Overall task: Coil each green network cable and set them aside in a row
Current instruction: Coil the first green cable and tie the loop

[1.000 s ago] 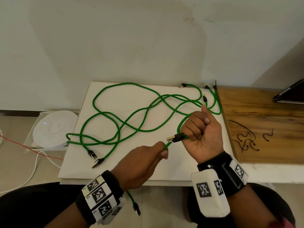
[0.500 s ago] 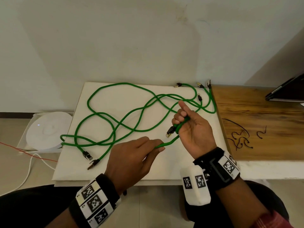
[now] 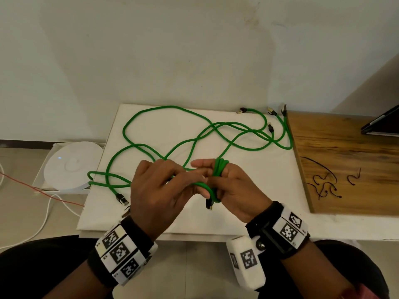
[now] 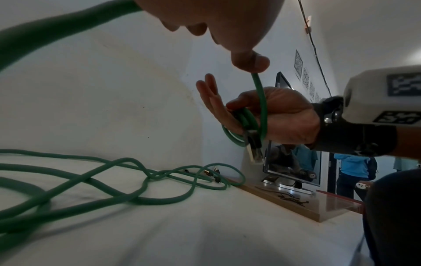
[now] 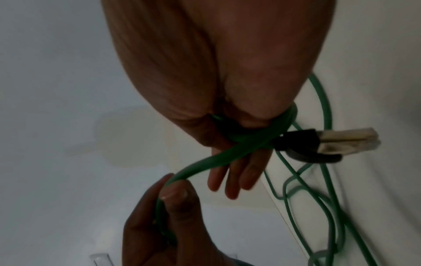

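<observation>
Several green network cables [image 3: 172, 147] lie tangled on the white mat [image 3: 248, 201]. My right hand [image 3: 205, 167] is raised over the mat with its fingers straight, and one green cable [image 3: 219, 169] is wound in a few turns round them. The thumb presses on those turns [image 4: 246, 118]. The cable's black plug [image 3: 209, 205] hangs below the palm [image 5: 330, 140]. My left hand [image 3: 199, 180] pinches the same cable between thumb and forefinger [image 4: 249, 62] right beside the right fingers [image 5: 234, 172]. From there the cable runs back down to the pile.
A wooden board [image 3: 345, 147] adjoins the mat on the right, with thin black ties [image 3: 323, 184] on it and a dark screen [image 3: 384, 124] at its far end. A round white device [image 3: 71, 165] sits on the floor to the left. Loose plugs [image 3: 272, 111] lie at the mat's back right.
My right hand went from a fist on the plug end to straight fingers with the cable wound round them. My left hand rose and closed in on it, carrying the cable.
</observation>
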